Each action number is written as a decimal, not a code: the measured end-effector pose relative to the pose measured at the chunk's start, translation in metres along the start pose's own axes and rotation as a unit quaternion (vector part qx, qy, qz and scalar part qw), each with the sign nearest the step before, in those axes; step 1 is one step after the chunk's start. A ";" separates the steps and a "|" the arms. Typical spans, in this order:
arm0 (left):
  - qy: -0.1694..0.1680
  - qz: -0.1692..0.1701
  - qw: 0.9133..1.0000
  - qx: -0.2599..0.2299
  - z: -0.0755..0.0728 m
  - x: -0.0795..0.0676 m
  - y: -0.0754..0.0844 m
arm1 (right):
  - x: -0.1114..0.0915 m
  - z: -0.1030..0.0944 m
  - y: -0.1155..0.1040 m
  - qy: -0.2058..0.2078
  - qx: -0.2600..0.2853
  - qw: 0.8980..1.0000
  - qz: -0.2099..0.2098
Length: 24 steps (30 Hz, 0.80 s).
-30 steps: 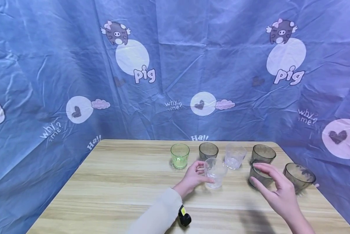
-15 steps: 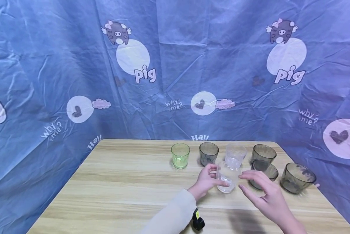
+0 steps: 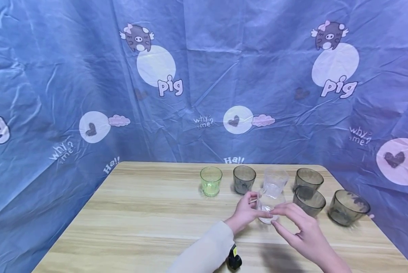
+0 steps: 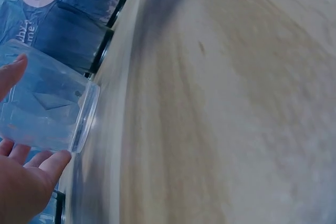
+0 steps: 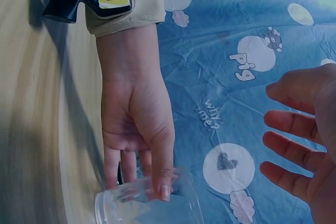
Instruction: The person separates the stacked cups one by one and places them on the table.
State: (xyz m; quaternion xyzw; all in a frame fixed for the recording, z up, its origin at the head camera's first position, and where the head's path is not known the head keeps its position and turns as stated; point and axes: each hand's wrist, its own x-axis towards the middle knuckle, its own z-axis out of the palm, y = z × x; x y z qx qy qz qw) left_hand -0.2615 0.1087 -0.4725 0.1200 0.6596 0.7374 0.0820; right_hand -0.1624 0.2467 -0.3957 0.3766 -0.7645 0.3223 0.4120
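Note:
My left hand grips a clear drinking glass from its left side. In the left wrist view the thumb lies on one side of the glass and the fingers on the other, with its base close to the tabletop. My right hand is on the glass's right, fingers loosely bent and holding nothing. Its fingertips overlap the glass in the head view, but the right wrist view has the right hand apart from it.
Along the back stand a green glass, a grey glass and another clear glass. To the right are smoky glasses, one close beside my right hand, another near the table's right edge. A patterned blue cloth hangs behind.
My left hand has carried the clear glass rightward, to just in front of the other clear glass. My right hand has moved left, from the smoky glasses towards the held glass.

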 end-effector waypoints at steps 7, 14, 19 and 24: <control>-0.038 0.008 0.999 0.012 -0.005 -0.006 0.001 | -0.006 0.002 -0.002 -0.068 0.000 0.998 0.010; -0.079 0.022 0.993 0.079 -0.033 -0.010 0.008 | -0.008 0.004 -0.003 -0.133 -0.044 0.990 -0.003; -0.121 0.050 0.978 0.161 -0.063 -0.019 0.023 | -0.008 0.008 0.001 -0.129 -0.092 0.987 -0.036; -0.120 0.109 0.938 0.305 -0.095 -0.038 0.037 | -0.011 0.016 0.004 -0.141 -0.158 0.977 -0.021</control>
